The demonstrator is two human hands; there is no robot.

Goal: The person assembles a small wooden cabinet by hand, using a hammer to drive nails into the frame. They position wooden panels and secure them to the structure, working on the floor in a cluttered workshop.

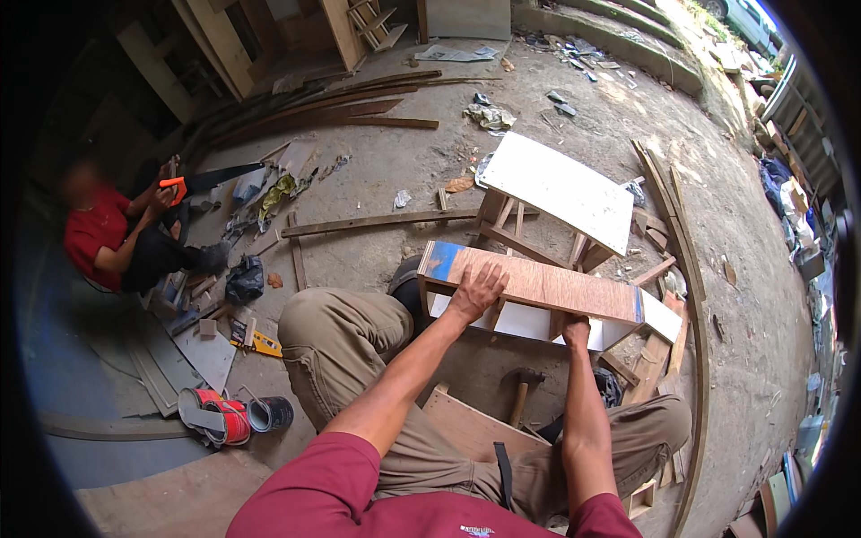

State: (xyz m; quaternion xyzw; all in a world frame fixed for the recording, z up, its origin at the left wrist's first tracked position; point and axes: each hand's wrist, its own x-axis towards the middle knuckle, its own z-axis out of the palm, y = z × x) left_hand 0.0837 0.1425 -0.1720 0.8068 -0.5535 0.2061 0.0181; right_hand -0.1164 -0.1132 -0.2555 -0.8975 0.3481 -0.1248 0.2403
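Observation:
In front of my knees rests a long wooden box (547, 285) with a plywood face, blue patches at its ends and white-lined compartments. My left hand (482, 289) lies on the plywood near its left end, fingers stretched out and spread. Lower on the right, my right hand (574, 330) is closed at a divider under the panel's near edge; its fingertips are partly hidden inside the box. Between my legs are a hammer (519, 403) with a wooden handle and a plywood piece (471, 426).
Beyond the box stands a wooden frame with a white top (560, 193). Long wood strips (686, 296) line the right. Paint cans (235, 421) and a yellow tool (260, 342) lie at left. Farther left, a seated person (108, 229) holds an orange-handled saw (215, 177).

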